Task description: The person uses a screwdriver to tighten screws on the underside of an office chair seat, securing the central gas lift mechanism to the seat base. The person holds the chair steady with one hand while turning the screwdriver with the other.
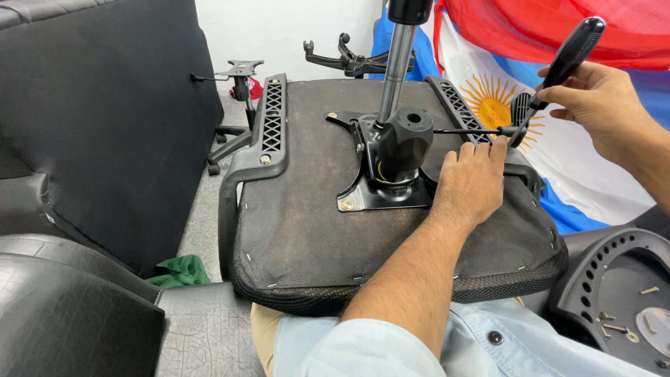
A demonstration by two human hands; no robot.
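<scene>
Right hand: the right hand (604, 112) is wrapping its fingers closed around the lower end of a black lever handle (569, 56), the handle slanting up and away above the knuckles.
Lever rod: a thin black rod (464, 130) is running from just below that grip across to the mechanism, roughly level.
Left hand: the left hand (473, 183) is lying palm down and open on the seat underside (300, 230), gripping nothing, fingertips reaching up to the rod's outer end, just below and inward of the right hand's grip.
Mechanism: the black tilt housing (403, 143) is sitting just beside the left hand, on the far side from the right hand's grip, bolted down on a black metal plate (363, 199).
Gas cylinder: a grey column (396, 66) is rising tilted out of the housing, well apart from the gripped handle.
Armrest brackets: one black bracket (269, 132) is lining the seat edge farthest from the grip; the other (453, 105) is passing right beneath the rod.
Behind: a striped flag with a sun (492, 108) is showing directly under the gripped handle.
</scene>
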